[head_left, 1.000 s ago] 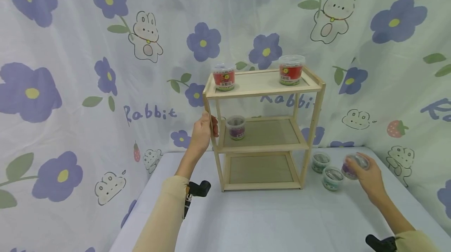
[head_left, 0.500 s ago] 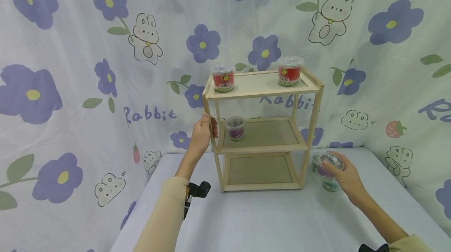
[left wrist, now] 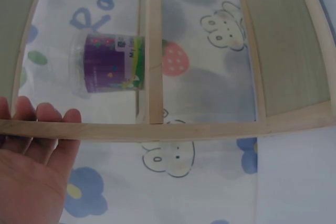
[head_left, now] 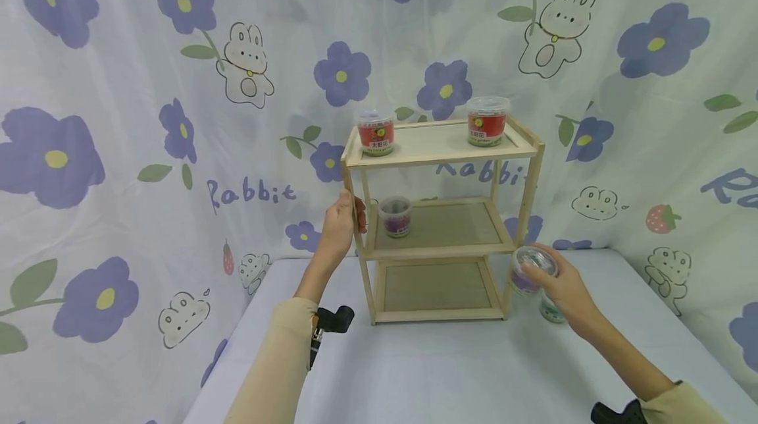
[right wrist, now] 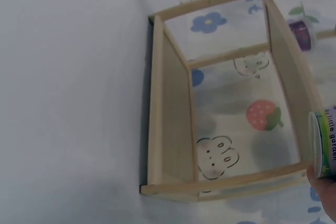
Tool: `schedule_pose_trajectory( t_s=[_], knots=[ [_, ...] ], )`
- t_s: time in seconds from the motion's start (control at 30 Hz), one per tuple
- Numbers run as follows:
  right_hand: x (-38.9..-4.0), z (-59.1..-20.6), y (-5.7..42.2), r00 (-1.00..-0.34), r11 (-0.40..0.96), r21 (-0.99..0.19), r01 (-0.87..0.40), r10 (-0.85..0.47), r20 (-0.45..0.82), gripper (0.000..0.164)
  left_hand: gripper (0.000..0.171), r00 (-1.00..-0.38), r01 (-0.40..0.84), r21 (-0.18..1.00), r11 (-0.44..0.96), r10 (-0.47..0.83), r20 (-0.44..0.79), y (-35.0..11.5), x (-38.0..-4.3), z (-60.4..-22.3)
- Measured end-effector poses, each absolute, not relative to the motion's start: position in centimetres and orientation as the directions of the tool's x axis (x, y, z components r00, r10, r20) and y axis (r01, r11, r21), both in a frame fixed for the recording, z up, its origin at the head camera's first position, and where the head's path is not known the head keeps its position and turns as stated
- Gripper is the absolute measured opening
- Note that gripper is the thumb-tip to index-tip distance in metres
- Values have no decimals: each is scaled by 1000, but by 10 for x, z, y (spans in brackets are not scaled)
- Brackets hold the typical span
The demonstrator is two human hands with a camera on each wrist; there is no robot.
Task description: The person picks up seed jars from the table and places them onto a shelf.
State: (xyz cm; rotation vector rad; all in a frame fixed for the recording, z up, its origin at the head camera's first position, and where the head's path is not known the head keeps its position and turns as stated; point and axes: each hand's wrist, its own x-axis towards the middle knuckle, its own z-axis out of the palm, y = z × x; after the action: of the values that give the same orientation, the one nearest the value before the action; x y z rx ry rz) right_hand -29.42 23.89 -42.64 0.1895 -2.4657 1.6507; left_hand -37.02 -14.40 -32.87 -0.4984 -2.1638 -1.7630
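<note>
My left hand [head_left: 339, 226] grips the left front post of a three-tier wooden shelf [head_left: 438, 252], fingers curled over it in the left wrist view. With my right hand [head_left: 568, 289] I hold a clear lidded plastic cup [head_left: 525, 274] with a purple label, tilted slightly, right beside the shelf's right front post. The right wrist view catches this cup [right wrist: 326, 142] only at its edge. Another purple-labelled cup [head_left: 395, 220] stands at the left of the middle tier. On the top tier are two red-labelled cups, one left [head_left: 376, 137] and one right [head_left: 487, 126].
A green-labelled cup [head_left: 552, 311] sits on the white-covered table [head_left: 414, 371] to the right of the shelf, partly hidden by my right hand. Behind everything hangs a curtain [head_left: 237, 147] printed with flowers and rabbits. The bottom tier [head_left: 438, 284] lies low over the table.
My right hand has carried the purple-labelled cup leftward from the table's right side to the shelf's right post, passing over the green cups. My left hand keeps its grip on the post.
</note>
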Motion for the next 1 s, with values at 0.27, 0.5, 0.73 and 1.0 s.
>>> schedule_pose_trajectory(
  t_s=[0.27, 0.5, 0.73, 1.0],
  knots=[
    [-301, -403, 216, -968, 363, -900, -242, -30, 248, 61, 59, -896, 443, 879, 176, 76, 437, -144, -369, -327],
    [-317, -387, 195, -965, 334, -907, -257, -33, 261, 64, 56, -902, 432, 884, 178, 87, 423, -145, -367, -327],
    [-338, -373, 177, -963, 253, -929, -270, -51, 266, 70, 53, -917, 397, 905, 153, 115, 383, -146, -363, -323],
    [-367, -350, 166, -964, 252, -931, -264, -28, 266, 76, 53, -906, 422, 894, 150, 67, 417, -145, -370, -329]
  ],
)
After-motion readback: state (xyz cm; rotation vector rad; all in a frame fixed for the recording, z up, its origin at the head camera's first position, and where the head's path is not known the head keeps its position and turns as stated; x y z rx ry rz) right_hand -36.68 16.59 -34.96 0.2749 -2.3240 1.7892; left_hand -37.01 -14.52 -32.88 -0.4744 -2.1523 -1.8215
